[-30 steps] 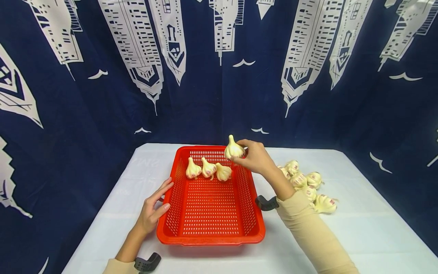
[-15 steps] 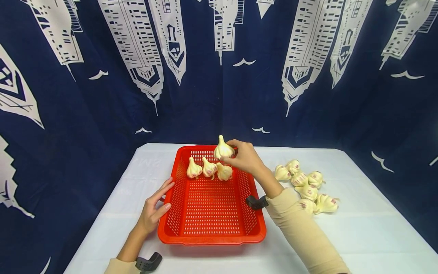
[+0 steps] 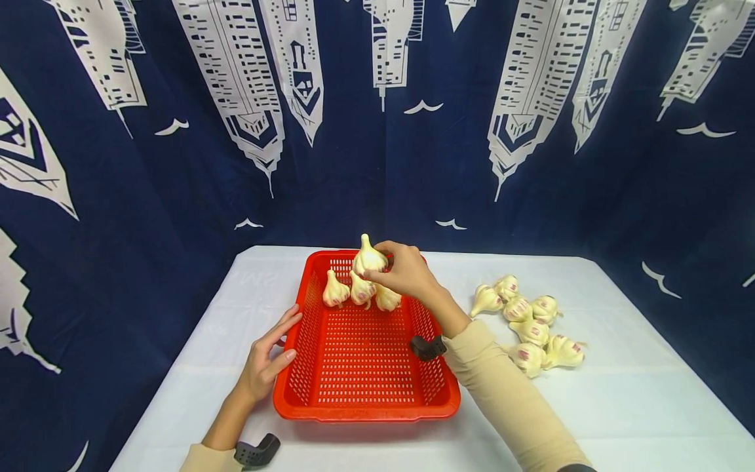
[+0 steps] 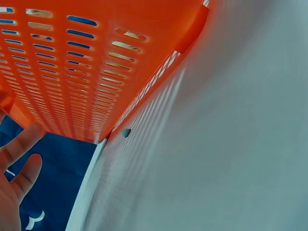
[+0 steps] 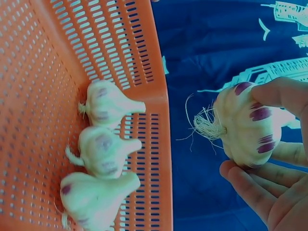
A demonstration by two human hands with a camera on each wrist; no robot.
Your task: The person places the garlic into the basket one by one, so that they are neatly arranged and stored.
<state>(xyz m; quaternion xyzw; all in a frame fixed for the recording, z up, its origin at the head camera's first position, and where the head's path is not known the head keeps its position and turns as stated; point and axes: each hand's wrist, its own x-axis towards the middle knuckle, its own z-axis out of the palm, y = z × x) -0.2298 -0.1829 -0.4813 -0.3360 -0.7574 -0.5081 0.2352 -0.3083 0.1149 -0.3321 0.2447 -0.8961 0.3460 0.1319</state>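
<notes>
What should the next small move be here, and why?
Probably lower the garlic bulb in the right hand into the red basket: it is held above the basket's far end, where three other bulbs already sit in a row. The left hand touches the basket's side, which may steady it.

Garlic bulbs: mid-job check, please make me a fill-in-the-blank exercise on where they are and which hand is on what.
The person's ____ hand holds one garlic bulb.
Inside the basket rest ____ bulbs.
The ____ hand touches the basket and holds no bulb.
The pile on the table shows ____ bulbs.
Missing words: right; three; left; seven.
</notes>
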